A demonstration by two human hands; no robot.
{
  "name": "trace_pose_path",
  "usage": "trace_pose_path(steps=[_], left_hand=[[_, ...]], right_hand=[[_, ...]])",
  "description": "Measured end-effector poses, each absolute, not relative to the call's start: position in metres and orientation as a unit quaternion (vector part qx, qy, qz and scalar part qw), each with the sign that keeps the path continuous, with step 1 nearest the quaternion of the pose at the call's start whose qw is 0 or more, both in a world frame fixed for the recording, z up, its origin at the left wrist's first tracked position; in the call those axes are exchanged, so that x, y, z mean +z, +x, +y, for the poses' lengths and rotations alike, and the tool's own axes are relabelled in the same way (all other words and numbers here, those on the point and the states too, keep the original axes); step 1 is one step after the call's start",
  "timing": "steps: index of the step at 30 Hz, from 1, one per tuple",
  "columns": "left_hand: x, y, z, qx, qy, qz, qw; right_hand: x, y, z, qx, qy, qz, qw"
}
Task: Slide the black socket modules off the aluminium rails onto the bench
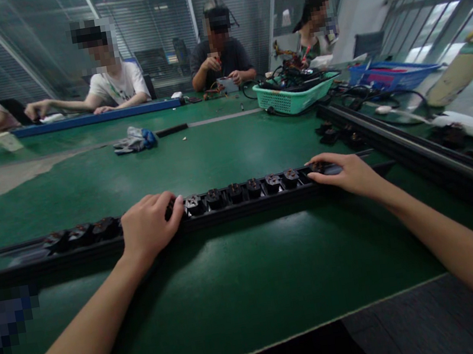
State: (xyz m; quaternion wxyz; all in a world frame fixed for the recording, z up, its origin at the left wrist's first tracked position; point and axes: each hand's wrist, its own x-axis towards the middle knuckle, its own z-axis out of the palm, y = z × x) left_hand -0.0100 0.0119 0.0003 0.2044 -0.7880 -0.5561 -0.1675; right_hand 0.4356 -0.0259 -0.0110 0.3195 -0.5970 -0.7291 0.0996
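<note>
A long black channel strip [241, 207] lies across the green table in front of me, with a row of round black power sockets [234, 191] set in it. My left hand [147, 224] is closed over the strip left of its middle. A dark socket shows partly between its thumb and fingers; the rest is covered by the hand. Near the strip's right end, my right hand [341, 172] pinches another black socket [317, 168] between thumb and fingers. Several more sockets [80, 232] sit in the strip beyond my left hand.
Another long black strip [419, 142] lies at the right, with loose dark parts beside it. A green basket [295, 96] of cables and a blue basket [395, 74] stand farther back. Gloves [135, 139] lie mid-table. Several people sit at the far side.
</note>
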Motion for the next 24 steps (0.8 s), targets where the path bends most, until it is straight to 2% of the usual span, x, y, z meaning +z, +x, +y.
trace_pose_path(steps=[24], left_hand=[[0.0014, -0.0088, 0.0108, -0.172, -0.791, -0.554, 0.196]], right_hand=[[-0.0069, 0.4371, -0.0276, 0.099, -0.593, -0.739, 0.303]])
